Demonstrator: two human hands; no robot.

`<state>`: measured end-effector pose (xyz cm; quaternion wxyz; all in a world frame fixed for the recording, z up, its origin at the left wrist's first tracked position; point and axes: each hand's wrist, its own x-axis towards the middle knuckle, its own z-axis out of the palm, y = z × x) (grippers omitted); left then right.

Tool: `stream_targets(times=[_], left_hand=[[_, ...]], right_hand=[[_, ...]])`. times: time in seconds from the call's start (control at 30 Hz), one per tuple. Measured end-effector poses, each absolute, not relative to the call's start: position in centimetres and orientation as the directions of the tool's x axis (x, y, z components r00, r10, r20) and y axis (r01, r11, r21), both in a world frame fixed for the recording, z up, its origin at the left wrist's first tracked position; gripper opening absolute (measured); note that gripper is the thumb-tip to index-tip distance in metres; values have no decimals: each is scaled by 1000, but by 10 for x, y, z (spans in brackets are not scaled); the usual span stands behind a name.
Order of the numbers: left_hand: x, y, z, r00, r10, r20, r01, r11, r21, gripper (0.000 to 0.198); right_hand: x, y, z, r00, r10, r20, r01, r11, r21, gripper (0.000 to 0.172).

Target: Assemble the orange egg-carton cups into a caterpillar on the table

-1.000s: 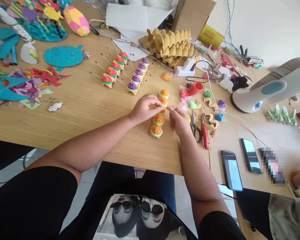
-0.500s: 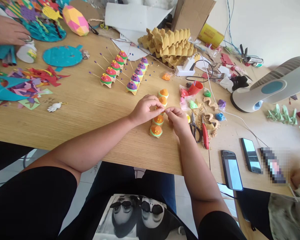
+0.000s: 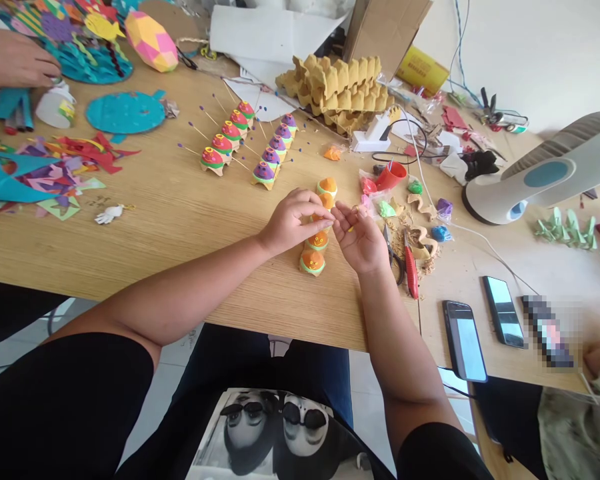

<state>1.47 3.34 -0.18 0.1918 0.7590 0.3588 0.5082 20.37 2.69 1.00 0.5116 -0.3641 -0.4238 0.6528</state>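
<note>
My left hand (image 3: 293,223) is pinched above a short egg-carton strip (image 3: 313,262) topped with orange and green clay heads; the nearer heads have small yellow faces. Whatever is between its fingertips is too small to make out. Beside it, my right hand (image 3: 365,243) is turned palm up with its fingers half curled, holding a tiny yellow piece of clay (image 3: 351,229). The fingertips of both hands nearly meet over the strip and hide its middle. Scissors (image 3: 396,263) and a red-handled cutter (image 3: 411,270) lie just right of my right hand.
Finished red-green (image 3: 222,143) and purple (image 3: 270,157) carton strips with stick legs stand farther back. Egg trays (image 3: 335,87), a red cup (image 3: 391,175), clay packets and a white fan (image 3: 525,173) are around. Phones (image 3: 464,340) lie right. Another person's hand (image 3: 15,60) is at upper left.
My right hand has turned from a pinch, back of hand up, to palm up, showing the yellow piece. My left hand stays nearly still. The other person's hand and the white bottle shifted slightly.
</note>
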Motion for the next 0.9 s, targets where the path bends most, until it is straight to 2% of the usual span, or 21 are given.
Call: stream_targets(times=[0.13, 0.37, 0.53, 0.9], left_hand=[[15, 31, 1, 278, 741, 612, 385, -669, 636, 12], [18, 29, 0, 374, 676, 635, 381, -736, 560, 17], [19, 28, 0, 431, 611, 664, 374, -790, 485, 20], [19, 24, -1, 549, 545, 633, 500, -822, 274, 28]], right_hand=[[199, 19, 19, -258, 966, 16, -316, -69, -946, 35], [196, 12, 23, -354, 934, 52, -370, -89, -925, 37], [197, 14, 21, -424, 896, 134, -439, -74, -895, 38], [197, 18, 16, -386, 908, 165, -378, 7, -926, 45]])
